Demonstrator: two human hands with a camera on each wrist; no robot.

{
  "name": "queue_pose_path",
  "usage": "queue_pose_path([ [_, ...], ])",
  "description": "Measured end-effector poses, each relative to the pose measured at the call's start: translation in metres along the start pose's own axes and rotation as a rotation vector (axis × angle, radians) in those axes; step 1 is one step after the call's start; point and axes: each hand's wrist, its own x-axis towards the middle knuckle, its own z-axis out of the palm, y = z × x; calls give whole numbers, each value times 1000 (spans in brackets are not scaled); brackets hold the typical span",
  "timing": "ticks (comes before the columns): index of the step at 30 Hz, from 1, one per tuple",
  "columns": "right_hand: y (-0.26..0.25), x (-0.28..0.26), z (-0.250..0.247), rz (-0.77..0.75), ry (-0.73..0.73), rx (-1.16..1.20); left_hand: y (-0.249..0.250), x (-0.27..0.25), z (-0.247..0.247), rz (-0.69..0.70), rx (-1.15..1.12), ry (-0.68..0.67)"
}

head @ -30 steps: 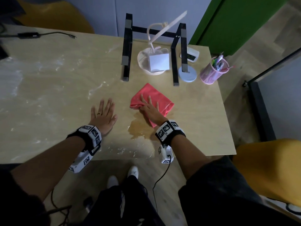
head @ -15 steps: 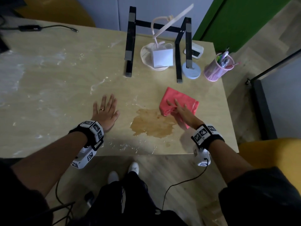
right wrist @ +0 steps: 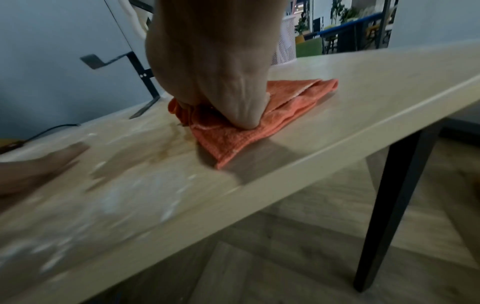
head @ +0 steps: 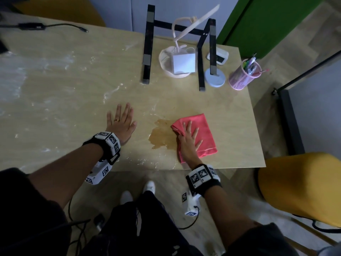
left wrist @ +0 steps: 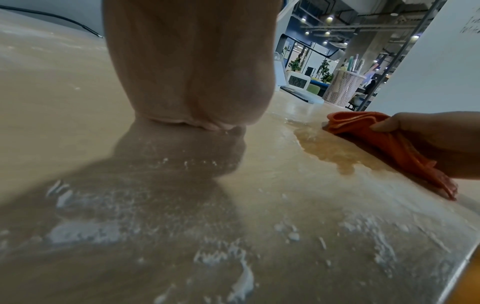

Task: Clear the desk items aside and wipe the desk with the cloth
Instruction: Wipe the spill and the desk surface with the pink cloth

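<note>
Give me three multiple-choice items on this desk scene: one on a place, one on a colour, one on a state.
1. Where is the brown spill relative to the cloth?
A. at its left
B. at its right
C. behind the pen holder

2. What colour is the mesh pen holder?
A. green
B. pink
C. black

3. How does the left hand lie?
A. clenched in a fist
B. gripping the lamp
C. flat on the desk

Answers: 1 A, the puddle borders the cloth's left edge. 2 B, its mesh is pink. 3 C, fingers straight, palm down.
</note>
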Motion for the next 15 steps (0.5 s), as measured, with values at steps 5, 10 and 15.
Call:
queue_pose_path([
  [5,-21,-17,25,-19,-90,254,-3,1,0,18,-17,-17],
  [10,-21,-31,-26,145,110,610,-8,-2,-5,68,-33,-12],
  [15,-4,-35,-58,67,215,632,-20,-8,0,97,70,15],
])
